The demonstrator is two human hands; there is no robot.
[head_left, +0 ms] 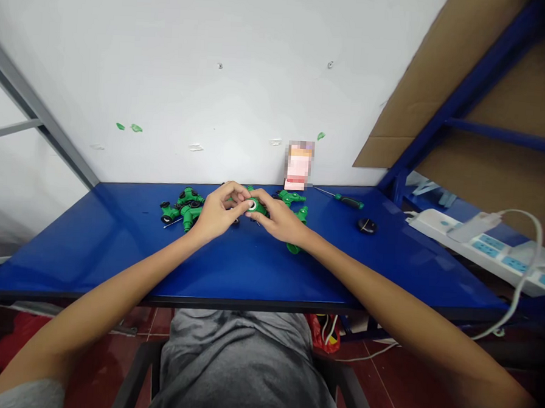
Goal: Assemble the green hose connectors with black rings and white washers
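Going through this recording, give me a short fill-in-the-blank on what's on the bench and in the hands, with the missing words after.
The fitting held between the left hand and the right hand is ____ plastic.
The top of the table is ____.
A screwdriver lies on the table to the ____ of the hands.
The person's shirt is ____.

Missing words in order: green, blue, right, gray.

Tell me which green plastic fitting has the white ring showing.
The fitting held between the left hand and right hand; the other green fittings lie on the blue tabletop.
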